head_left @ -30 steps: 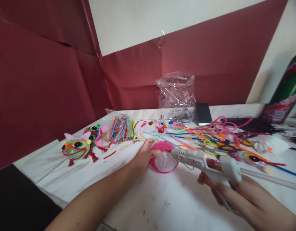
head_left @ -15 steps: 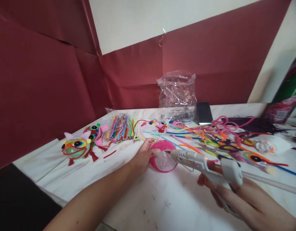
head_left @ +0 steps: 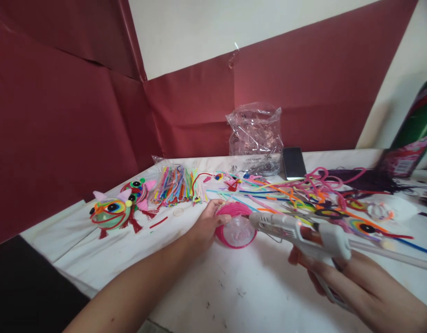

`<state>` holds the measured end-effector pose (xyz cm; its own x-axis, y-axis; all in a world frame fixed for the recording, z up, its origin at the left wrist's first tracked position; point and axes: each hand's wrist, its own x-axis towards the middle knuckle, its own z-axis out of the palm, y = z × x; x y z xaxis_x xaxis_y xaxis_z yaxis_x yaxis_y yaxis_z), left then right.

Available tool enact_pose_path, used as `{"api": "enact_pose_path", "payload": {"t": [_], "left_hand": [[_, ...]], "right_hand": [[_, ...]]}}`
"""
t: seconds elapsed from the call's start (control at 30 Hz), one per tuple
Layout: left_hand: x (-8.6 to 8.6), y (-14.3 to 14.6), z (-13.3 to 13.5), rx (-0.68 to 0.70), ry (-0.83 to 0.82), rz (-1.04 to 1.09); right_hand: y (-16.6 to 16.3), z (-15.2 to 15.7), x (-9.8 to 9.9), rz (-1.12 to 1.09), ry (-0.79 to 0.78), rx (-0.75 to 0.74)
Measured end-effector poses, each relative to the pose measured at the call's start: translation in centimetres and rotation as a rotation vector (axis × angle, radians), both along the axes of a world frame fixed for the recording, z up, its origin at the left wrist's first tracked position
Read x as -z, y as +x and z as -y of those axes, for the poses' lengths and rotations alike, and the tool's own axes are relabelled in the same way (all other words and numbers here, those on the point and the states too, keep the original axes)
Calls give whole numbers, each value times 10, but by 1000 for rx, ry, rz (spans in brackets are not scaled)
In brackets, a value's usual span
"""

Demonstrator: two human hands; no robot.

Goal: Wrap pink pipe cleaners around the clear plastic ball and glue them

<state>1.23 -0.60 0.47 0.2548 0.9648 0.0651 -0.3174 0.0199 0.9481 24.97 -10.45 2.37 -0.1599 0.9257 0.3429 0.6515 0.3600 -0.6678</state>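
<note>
Gripping the glue gun (head_left: 279, 225) by its handle, the right hand (head_left: 359, 286) is closed, nozzle directed at the pink-wrapped clear ball (head_left: 239, 231). The left hand (head_left: 210, 219) pinches the ball's left edge between thumb and fingers. The ball is located between both hands, at the bench (head_left: 186, 296); nozzle contact cannot be confirmed.

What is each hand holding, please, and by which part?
The right hand grips a white hot glue gun by its handle; the left hand holds a clear round piece, partly wrapped in pink cord, at its left edge.
</note>
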Motion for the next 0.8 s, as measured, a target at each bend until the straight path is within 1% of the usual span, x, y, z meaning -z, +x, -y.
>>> {"api": "enact_pose_path", "payload": {"t": [0.17,0.27,0.37,0.47,0.57,0.7,0.8], "left_hand": [[1,-3,-1,-13,-11,-17],[1,-3,-1,-17,-9,-16],[1,-3,-1,-1,0,-20],[1,-2,0,10,12,-13],[-1,0,2,8,19,3],[-4,1,4,6,-6,-6],[-3,1,4,2,-2,8]], "right_hand": [[-3,-2,-8,-36,-35,4],[0,-2,-7,-34,-60,3],[3,0,-3,-24,-98,-38],[1,1,-3,-19,-70,-29],[-5,3,-7,-31,-43,-23],[-7,3,-13,-38,-70,-32],[-3,2,-10,-64,-98,11]]}}
